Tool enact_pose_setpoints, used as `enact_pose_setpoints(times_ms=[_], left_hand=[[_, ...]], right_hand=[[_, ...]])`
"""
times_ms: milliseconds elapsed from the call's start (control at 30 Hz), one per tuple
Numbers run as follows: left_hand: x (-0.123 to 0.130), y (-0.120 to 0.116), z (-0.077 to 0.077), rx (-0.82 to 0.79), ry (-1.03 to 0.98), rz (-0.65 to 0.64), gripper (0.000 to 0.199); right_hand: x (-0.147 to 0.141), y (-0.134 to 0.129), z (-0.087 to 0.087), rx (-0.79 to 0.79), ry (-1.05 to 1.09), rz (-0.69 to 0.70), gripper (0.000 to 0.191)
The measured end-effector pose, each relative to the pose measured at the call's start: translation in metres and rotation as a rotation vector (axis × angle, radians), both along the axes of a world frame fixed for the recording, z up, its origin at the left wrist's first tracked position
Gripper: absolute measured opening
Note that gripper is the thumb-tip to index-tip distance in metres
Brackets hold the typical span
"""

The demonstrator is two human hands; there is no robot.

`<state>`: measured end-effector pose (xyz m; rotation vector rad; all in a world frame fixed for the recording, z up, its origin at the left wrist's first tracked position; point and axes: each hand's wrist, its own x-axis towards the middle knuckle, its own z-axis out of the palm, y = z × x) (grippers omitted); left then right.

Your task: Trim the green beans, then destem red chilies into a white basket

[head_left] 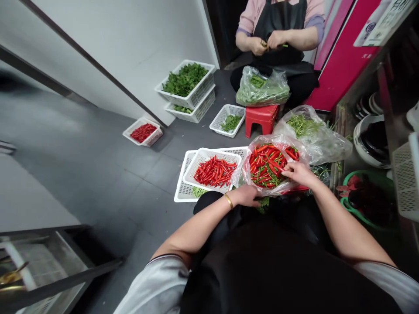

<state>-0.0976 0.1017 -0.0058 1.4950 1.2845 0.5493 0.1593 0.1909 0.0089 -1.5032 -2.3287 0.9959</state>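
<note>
Red chili peppers point(266, 159) with green stems fill a clear plastic bag point(240, 174) in front of my knees. My right hand point(299, 173) is at the bag's right side, its fingers closed on a red chili pepper point(276, 167). Low at the bag's front edge, my left hand point(247, 196) has its fingers curled downward; what they hold, if anything, is hidden. Left of the bag, a white basket point(189, 176) holds red chilies without visible green stems point(216, 171). It sits on another white basket point(181, 192).
Across from me, a person's hands point(268, 42) work on green stems above a bag of greens point(262, 93) on a red stool point(262, 118). White baskets of leafy greens point(209, 72) and red chilies point(154, 138) stand on the floor. A green tub point(348, 205) is at right.
</note>
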Motion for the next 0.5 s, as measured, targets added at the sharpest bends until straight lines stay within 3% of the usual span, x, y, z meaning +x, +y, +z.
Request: enact_pose_setpoints(times_ms=[100, 167, 233, 300, 367, 433, 500], left_hand=[[0.021, 0.013, 0.005, 0.053, -0.143, 0.184, 0.027], [0.038, 0.022, 0.004, 0.037, -0.300, 0.363, 0.030], [0.048, 0.025, 0.001, -0.054, -0.434, 0.452, 0.032], [0.047, 0.023, 0.001, -0.163, -0.476, 0.384, 0.034], [0.038, 0.019, 0.006, -0.212, -0.450, 0.203, 0.035], [0.026, 0.017, 0.015, -0.190, -0.412, 0.049, 0.035], [0.016, 0.019, 0.022, -0.193, -0.398, 0.000, 0.034]], right_hand=[[-0.026, -0.031, -0.007, -0.177, 0.385, -0.084, 0.033], [-0.041, -0.046, -0.008, -0.275, 0.469, -0.034, 0.038], [-0.048, -0.050, -0.009, -0.412, 0.495, 0.002, 0.045], [-0.049, -0.043, -0.008, -0.520, 0.524, -0.010, 0.051], [-0.049, -0.032, -0.007, -0.511, 0.520, -0.026, 0.056], [-0.053, -0.022, -0.004, -0.407, 0.448, 0.015, 0.058], [-0.059, -0.014, 0.000, -0.190, 0.299, 0.023, 0.060]])
